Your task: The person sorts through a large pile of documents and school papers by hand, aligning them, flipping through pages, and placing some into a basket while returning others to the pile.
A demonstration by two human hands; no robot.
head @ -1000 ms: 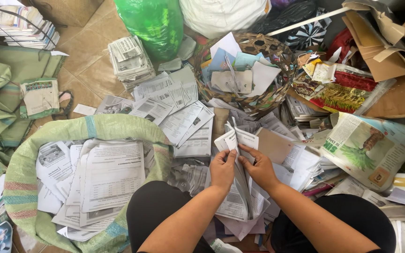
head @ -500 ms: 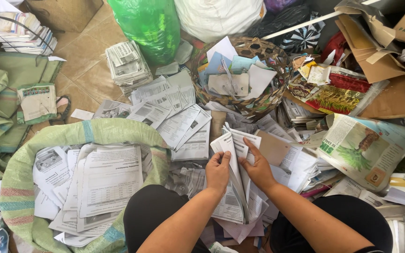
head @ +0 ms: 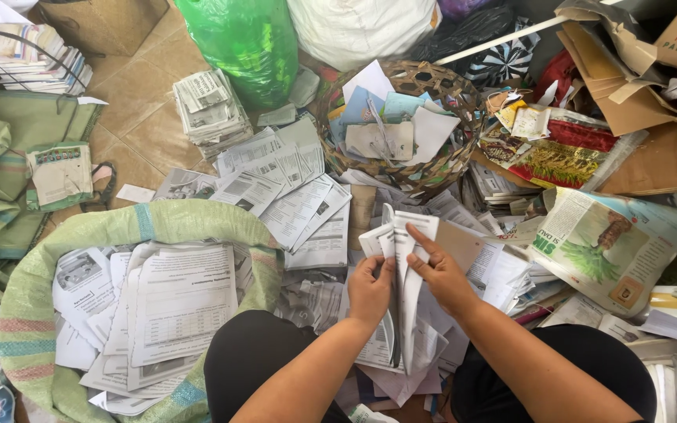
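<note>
I see both hands closed on the sheaf of papers (head: 401,258), its long axis running away from me: left hand (head: 370,288) and right hand (head: 442,276) alongside, right fingers (head: 421,237) reaching higher up it.

Upright white paper sheaf (head: 403,258), fanned open

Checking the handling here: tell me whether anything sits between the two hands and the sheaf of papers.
Nothing visible does. The left hand and right hand are both already on the sheaf of papers, fingers gripping its sheets directly.
</note>
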